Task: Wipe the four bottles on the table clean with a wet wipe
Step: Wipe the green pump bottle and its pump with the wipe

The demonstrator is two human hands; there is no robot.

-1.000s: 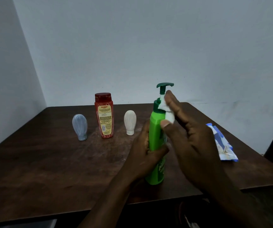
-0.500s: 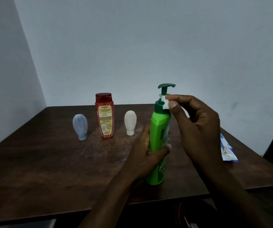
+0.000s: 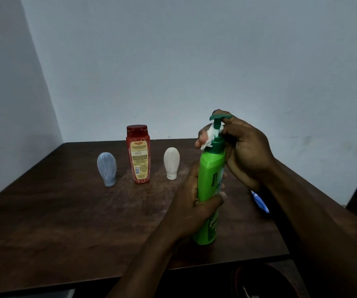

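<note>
Head view. Four bottles stand upright on the dark wooden table [image 3: 70, 229]. One green pump bottle [image 3: 211, 190] stands nearest the front edge, right of centre. Three bottles form a row farther back, toward the rear edge: one grey-blue bottle [image 3: 107, 169] on its cap at the left, one red bottle [image 3: 138, 154] with a yellow label in the middle, and one white bottle [image 3: 171, 163] on its cap at the right. The three stand apart from each other and well apart from the green bottle.

Two hands are in view. The left hand [image 3: 197, 209] is closed around the lower body of the green pump bottle, fingers wrapped on its far side and thumb on the near side. The right hand [image 3: 244, 151] is curled around the pump neck, pinching one white wet wipe [image 3: 210, 136] against the stem just below the dark green pump head [image 3: 220, 117].

One blue-and-white wipes packet [image 3: 260, 202] lies on the table to the right, mostly hidden behind the right forearm.

The left half of the table surface, from the row of three bottles forward to the front edge, is open. The table meets the walls at its rear and left sides. The green bottle stands near the front edge but fully on the surface.
</note>
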